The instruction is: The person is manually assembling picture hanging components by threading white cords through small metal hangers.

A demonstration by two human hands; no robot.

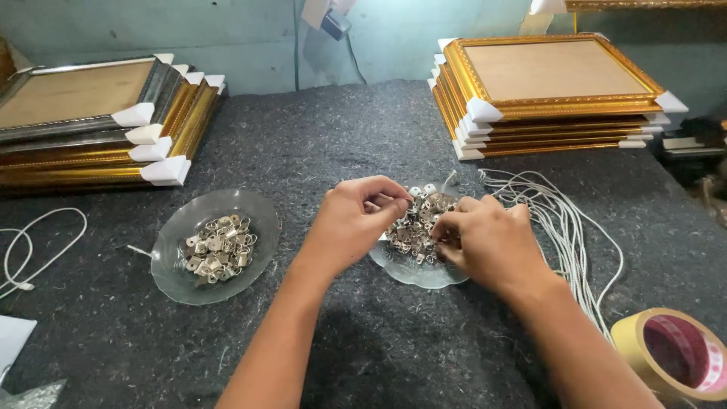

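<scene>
Hands (356, 223) (485, 238) over hanger dish (424, 273), tape roll (674, 356) right

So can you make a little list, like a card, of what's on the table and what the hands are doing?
surface: dark grey felt mat
left hand: fingers pinched over the middle dish, on small metal pieces
right hand: fingers curled into the same pile
middle dish: clear glass, heaped with small silver metal hangers
left dish: clear glass, a smaller pile of the same hangers
white cords: bundle beside the right hand
tape roll: near right corner
frame stacks: gold frames with white corner guards, far left and far right
</scene>
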